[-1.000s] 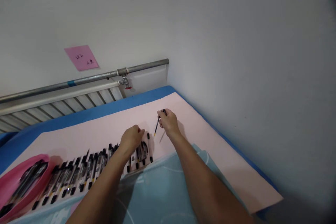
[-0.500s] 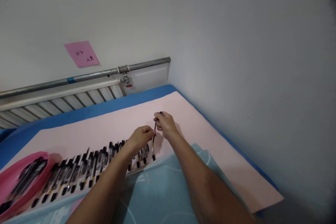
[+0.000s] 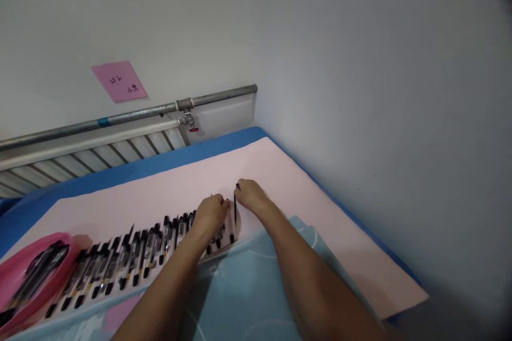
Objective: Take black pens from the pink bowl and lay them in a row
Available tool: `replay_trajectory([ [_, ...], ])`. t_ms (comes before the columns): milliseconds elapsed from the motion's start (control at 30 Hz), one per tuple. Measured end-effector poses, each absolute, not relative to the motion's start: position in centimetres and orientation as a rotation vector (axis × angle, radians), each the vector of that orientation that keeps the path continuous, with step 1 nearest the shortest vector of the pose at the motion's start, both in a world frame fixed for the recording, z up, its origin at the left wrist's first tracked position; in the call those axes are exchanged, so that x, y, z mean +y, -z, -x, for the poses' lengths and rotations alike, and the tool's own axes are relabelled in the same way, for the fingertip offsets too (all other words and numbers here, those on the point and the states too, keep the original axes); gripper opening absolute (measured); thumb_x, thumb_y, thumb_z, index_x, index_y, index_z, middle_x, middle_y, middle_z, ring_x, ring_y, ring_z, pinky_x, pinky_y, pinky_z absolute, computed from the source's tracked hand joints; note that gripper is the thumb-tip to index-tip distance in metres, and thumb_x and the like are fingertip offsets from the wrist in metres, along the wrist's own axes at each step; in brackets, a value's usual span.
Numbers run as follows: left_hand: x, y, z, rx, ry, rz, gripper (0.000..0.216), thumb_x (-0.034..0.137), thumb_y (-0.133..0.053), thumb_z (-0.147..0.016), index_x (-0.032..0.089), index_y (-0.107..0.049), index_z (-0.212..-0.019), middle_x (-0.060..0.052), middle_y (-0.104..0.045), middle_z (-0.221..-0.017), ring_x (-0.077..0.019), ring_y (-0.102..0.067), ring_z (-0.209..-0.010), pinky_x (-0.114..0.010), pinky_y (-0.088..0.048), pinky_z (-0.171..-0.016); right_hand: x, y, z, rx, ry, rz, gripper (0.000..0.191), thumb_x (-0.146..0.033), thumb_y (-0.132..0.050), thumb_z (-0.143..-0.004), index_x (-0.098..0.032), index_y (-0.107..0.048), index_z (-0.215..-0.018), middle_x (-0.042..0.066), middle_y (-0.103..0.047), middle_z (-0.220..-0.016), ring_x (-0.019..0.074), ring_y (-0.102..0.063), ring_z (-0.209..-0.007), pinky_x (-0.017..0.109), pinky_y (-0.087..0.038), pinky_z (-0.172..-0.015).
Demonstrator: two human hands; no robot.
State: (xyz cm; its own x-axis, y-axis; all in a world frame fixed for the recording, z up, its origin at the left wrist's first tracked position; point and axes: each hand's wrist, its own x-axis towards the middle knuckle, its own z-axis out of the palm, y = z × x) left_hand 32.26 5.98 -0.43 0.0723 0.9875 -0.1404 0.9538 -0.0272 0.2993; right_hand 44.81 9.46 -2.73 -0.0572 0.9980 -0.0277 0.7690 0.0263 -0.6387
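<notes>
My right hand (image 3: 248,194) is closed, its fingertips pinching the top of a thin dark pen refill (image 3: 235,209) that hangs downward, paler toward its lower end. Just left of it, my left hand (image 3: 213,210) is closed on a clear pen barrel (image 3: 231,224) with a black lower end. Barrel and refill appear side by side, apart from each other. A row of clear pens with black caps (image 3: 136,256) lies on the pink sheet (image 3: 276,170), partly hidden by my left forearm.
At the left, a pink basin (image 3: 66,238) holds several dark pens. Light blue patterned cloth (image 3: 240,287) covers the near edge. A blue surface (image 3: 160,164) shows beneath the sheet. Behind it are a radiator (image 3: 100,160), a metal pipe (image 3: 140,113) and a pink note (image 3: 120,81).
The dark refill, which was inside the clear barrel, is now separate from it and beside it. Both hands remain close together, and the view has shifted slightly.
</notes>
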Motion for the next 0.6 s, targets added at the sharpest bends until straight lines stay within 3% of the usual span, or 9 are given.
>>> replay_trajectory([
  [267,0.9,-0.2,-30.0,1.807,-0.091,-2.227,0.019,0.023,-0.041,-0.081,0.018,-0.059,-0.079,-0.006,-0.064,-0.082,-0.0176,-0.057,-0.073,-0.025,-0.034,-0.062,8.6,2.5,-43.6,-2.197,-0.603,1.717,0.023,-0.017,-0.048,-0.077,-0.012,-0.065,-0.092,0.015,-0.066,-0.095,0.0229,-0.060,-0.086,0.027,-0.039,-0.067],
  [600,-1.9,2.6,-29.5,1.681,-0.195,-2.246,0.020,0.022,-0.039,-0.086,0.019,-0.059,-0.083,-0.006,-0.062,-0.087,-0.0172,-0.057,-0.081,-0.025,-0.038,-0.072,7.9,2.8,-42.5,-2.218,-0.619,1.615,0.018,-0.022,-0.048,-0.079,-0.014,-0.063,-0.084,0.011,-0.066,-0.086,0.0191,-0.059,-0.080,0.024,-0.036,-0.065],
])
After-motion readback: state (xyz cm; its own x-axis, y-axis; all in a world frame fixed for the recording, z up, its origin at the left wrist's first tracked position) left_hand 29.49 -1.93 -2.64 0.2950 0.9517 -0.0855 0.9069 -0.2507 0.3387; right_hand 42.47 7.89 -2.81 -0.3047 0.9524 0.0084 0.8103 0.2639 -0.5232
